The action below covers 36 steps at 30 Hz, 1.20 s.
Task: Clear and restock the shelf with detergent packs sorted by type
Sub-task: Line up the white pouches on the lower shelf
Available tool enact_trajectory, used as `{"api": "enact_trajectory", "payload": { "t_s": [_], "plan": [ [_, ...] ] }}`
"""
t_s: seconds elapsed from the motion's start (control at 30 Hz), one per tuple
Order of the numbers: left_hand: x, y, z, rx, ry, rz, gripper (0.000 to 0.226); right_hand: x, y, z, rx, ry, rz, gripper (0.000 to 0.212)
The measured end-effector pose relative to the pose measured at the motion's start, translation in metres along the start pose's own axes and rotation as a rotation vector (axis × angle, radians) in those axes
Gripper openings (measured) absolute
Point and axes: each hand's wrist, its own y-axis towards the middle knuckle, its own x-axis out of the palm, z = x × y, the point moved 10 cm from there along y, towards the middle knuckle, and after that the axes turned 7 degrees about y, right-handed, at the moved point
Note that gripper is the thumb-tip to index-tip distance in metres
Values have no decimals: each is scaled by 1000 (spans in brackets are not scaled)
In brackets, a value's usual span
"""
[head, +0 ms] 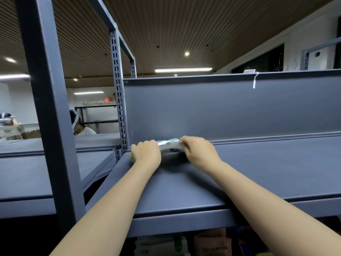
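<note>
A shiny detergent pack (170, 145) lies at the shelf's (258, 169) back left corner, against the rear panel, between both hands; the left hand (146, 153) grips its left end with curled fingers; the right hand (200, 151) pinches its right end.

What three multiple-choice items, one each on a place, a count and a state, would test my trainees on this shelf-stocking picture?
1. Where is the shiny silvery detergent pack?
A. Back left corner of the dark grey metal shelf
B. Front right edge
C. On the floor

2. How many hands touch it?
A. None
B. One
C. Two

3. The shelf surface to the right of the pack is:
A. Bare
B. Stacked with boxes
C. Covered by cloth

Key: 1 A, it lies by the back panel; 2 C, the left hand and right hand grip its ends; 3 A, only grey metal shows.
</note>
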Motion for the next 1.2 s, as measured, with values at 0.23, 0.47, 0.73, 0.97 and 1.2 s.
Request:
{"api": "enact_trajectory", "payload": {
  "t_s": [0.23,0.47,0.73,0.97,1.2],
  "plan": [
    [-44,-23,2,-47,-118,160,26,-88,-42,33,221,344,643,16],
    [-76,-65,18,62,-308,382,19,-74,-53,61,331,791,664,18],
    [-81,-80,14,166,-648,484,27,-47,-40,43,285,1092,440,6],
    [-40,-69,-72,-402,-958,475,46,-34,-42,48,403,1153,369,5],
    [1,-66,-68,-526,-1433,28,31,-24,-49,52,576,1112,262,18]
  ]
}}
